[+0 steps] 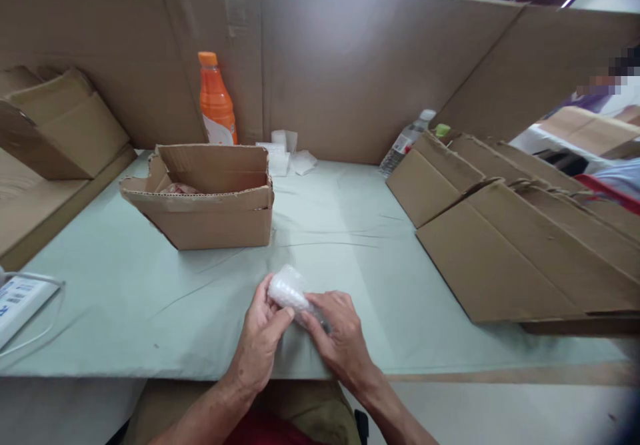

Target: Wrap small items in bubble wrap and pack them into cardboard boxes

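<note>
A small roll of bubble wrap [289, 289] is held between both my hands above the near edge of the table. My left hand [263, 328] grips its left side, with the thumb lying across the front. My right hand [340, 328] pinches the right, lower end between thumb and fingers. Whether anything is wrapped inside the roll cannot be made out. Just beyond my hands, to the left, stands an open cardboard box [225, 221] with something reddish partly visible inside.
An orange bottle [216, 101] and white folded pieces [280, 153] stand along the back cardboard wall [350, 65]. To the right are a clear bottle [407, 141] and several tilted cardboard boxes [500, 251]. At left are another box [75, 125] and a white device with a cable [25, 305].
</note>
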Demonstrator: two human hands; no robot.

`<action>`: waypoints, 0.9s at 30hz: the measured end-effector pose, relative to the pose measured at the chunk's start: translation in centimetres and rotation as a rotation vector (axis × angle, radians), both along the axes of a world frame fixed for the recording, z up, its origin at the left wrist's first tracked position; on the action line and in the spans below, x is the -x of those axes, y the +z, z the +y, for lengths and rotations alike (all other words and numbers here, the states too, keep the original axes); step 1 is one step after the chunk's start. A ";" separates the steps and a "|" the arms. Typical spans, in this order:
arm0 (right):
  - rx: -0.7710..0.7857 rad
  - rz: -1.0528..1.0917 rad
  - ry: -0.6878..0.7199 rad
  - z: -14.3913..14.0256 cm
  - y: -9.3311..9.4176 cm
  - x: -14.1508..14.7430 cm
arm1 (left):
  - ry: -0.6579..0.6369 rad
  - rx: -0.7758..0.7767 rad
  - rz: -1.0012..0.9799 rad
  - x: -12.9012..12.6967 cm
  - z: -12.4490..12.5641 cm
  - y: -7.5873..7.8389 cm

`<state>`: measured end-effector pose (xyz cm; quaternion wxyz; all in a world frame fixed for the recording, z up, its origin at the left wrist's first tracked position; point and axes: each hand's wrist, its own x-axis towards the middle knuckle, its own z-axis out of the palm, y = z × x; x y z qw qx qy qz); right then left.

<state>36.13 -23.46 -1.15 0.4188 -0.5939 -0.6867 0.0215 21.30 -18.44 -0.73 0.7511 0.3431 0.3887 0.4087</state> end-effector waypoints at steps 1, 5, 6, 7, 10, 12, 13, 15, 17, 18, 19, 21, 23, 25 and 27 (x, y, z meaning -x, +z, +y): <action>0.015 0.012 0.025 -0.1 -0.1 0.4 | 0.013 0.035 -0.009 0.0 0.0 0.2; 0.084 0.061 0.069 -0.5 -0.2 1.1 | 0.022 0.052 -0.003 0.1 0.2 0.2; 0.106 0.072 0.077 -0.6 -0.2 1.1 | 0.008 0.036 0.005 0.3 0.2 0.1; 0.125 0.081 0.085 -0.7 -0.2 1.0 | -0.012 0.021 0.017 0.4 0.3 0.0; 0.156 0.099 0.098 -0.9 -0.1 0.6 | -0.084 -0.023 0.074 0.7 0.3 0.1; 0.173 0.111 0.091 -1.0 0.0 0.5 | -0.130 -0.056 0.114 1.0 0.2 0.4; 0.184 0.118 0.088 -1.1 0.0 0.4 | -0.145 -0.070 0.132 1.1 0.2 0.5; 0.209 0.135 0.094 -1.3 -0.1 0.3 | -0.167 -0.088 0.166 1.2 0.2 0.7; 0.223 0.157 0.098 -1.4 -0.1 0.2 | -0.190 -0.101 0.200 1.3 0.2 0.9; 0.232 0.166 0.099 -1.4 -0.2 0.2 | -0.203 -0.109 0.215 1.4 0.2 0.9; 0.242 0.171 0.097 -1.3 -0.2 0.1 | -0.217 -0.117 0.225 1.4 0.2 0.8; 0.272 0.164 0.094 -1.1 -0.2 0.0 | -0.245 -0.135 0.229 1.5 0.2 0.7; 0.319 0.156 0.098 -0.8 -0.3 0.0 | -0.265 -0.151 0.230 1.5 0.4 0.6; 0.368 0.168 0.093 -0.5 -0.2 0.0 | -0.273 -0.167 0.243 1.6 0.5 0.5; 0.406 0.204 0.087 -0.3 -0.2 -0.1 | -0.281 -0.174 0.264 1.6 0.6 0.6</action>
